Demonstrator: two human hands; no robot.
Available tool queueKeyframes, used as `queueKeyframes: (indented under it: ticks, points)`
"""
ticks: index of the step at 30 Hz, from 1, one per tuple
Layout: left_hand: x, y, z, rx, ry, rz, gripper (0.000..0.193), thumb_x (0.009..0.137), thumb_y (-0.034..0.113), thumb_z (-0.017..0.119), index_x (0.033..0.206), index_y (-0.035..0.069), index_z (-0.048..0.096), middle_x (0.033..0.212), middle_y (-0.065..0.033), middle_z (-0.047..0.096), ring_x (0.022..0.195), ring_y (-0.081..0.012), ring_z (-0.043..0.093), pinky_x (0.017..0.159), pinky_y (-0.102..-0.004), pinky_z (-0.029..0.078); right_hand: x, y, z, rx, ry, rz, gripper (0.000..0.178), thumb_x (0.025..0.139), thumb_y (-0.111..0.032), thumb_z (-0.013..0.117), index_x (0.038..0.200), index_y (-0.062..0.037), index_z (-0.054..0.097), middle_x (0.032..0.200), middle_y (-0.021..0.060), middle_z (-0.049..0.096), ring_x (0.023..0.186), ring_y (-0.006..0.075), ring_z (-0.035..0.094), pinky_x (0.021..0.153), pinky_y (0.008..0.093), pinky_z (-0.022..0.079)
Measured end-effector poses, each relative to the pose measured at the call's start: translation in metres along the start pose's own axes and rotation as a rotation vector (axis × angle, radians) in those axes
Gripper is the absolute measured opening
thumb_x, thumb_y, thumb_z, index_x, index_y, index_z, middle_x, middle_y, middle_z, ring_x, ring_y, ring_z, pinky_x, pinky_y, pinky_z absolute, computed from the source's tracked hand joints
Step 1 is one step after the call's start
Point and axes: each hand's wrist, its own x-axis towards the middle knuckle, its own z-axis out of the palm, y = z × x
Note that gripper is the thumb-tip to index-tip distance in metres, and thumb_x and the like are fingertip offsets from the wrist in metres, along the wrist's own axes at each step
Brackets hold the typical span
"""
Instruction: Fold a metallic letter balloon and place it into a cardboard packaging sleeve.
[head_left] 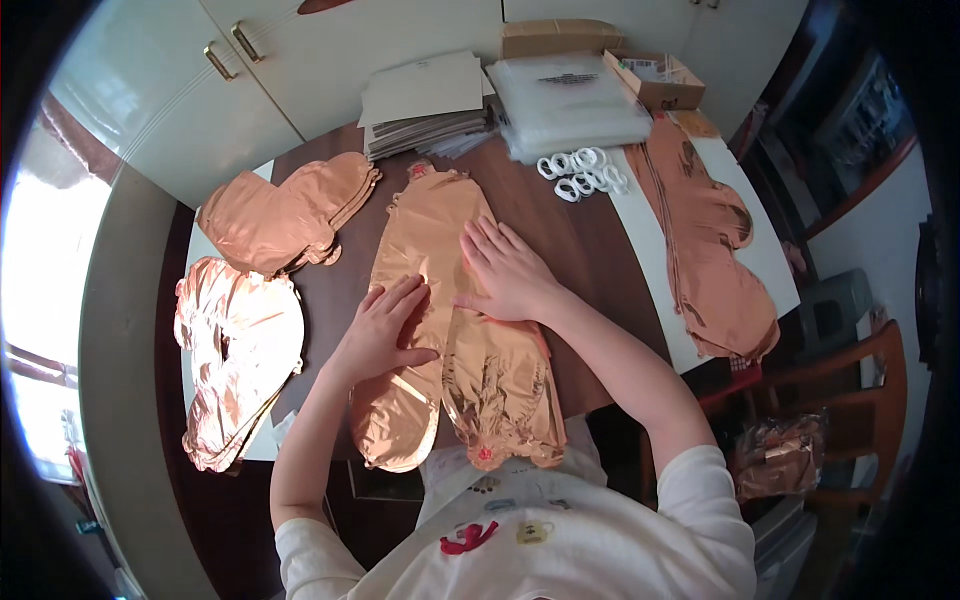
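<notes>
A home room used for packing work: cream cupboard doors with brass handles, a wooden chair, and a dark wood tabletop stacked with cardboard boxes.

Both hands lay flat, palms down, side by side

The left hand rested with fingers spread and pointing up and to the right, its bare forearm coming in from the lower left. The right hand lay just above and beside it, fingers together pointing up-left, thumb out toward the left hand, its forearm running back to a short white sleeve at lower right.
</notes>
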Motion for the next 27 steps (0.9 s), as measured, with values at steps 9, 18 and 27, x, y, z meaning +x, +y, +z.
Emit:
queueKeyframes:
  ticks: [9, 18, 27]
  points:
    - [0.001, -0.004, 0.002, -0.071, 0.004, 0.08, 0.085, 0.069, 0.048, 0.074, 0.135, 0.004, 0.043, 0.141, -0.0156, 0.04, 0.133, -0.0306, 0.035, 0.11, -0.0463, 0.025, 0.0, 0.002, 0.001, 0.134, 0.022, 0.042, 0.092, 0.087, -0.067, 0.035, 0.142, 0.0065, 0.024, 0.149, 0.0216, 0.024, 0.141, 0.0316, 0.018, 0.115, 0.0408, 0.012]
    - [0.003, -0.003, 0.001, -0.038, 0.01, 0.106, 0.084, 0.07, 0.049, 0.073, 0.136, 0.006, 0.043, 0.141, -0.0124, 0.042, 0.133, -0.0273, 0.037, 0.11, -0.0464, 0.025, 0.0, 0.0, -0.003, 0.075, 0.001, 0.054, 0.087, 0.09, -0.063, 0.036, 0.142, 0.0048, 0.023, 0.149, 0.0218, 0.023, 0.141, 0.032, 0.017, 0.115, 0.0401, 0.012]
    - [-0.004, 0.003, -0.003, 0.0, 0.023, 0.095, 0.08, 0.072, 0.048, 0.071, 0.136, 0.008, 0.043, 0.14, -0.0128, 0.042, 0.133, -0.0268, 0.037, 0.109, -0.0465, 0.026, 0.0, -0.008, -0.007, -0.027, -0.043, 0.031, 0.088, 0.087, -0.064, 0.041, 0.141, 0.0047, 0.028, 0.149, 0.0196, 0.027, 0.141, 0.0308, 0.019, 0.115, 0.0413, 0.012]
